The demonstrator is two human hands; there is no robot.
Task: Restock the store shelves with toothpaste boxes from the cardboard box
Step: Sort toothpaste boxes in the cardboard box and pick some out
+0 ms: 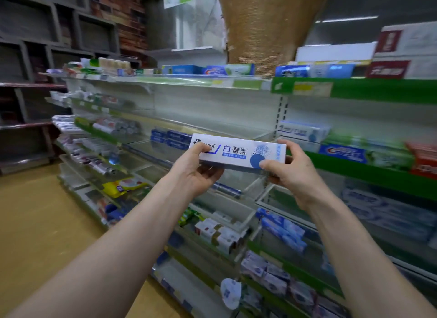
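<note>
The white-and-blue toothpaste box (pixel 236 152) is held level, printed face towards the person, in front of the middle shelf (pixel 222 128). The left hand (pixel 198 175) grips its left end and the right hand (pixel 293 175) grips its right end, thumbs on the front and fingers curled behind. To place it well, I would keep it level with the label facing out and slide it far onto the bare stretch between the dark blue boxes (pixel 170 137) on the left and the similar pale boxes (pixel 302 131) on the right. The fingers should let go only once the base sits flat behind the shelf's front rail.
</note>
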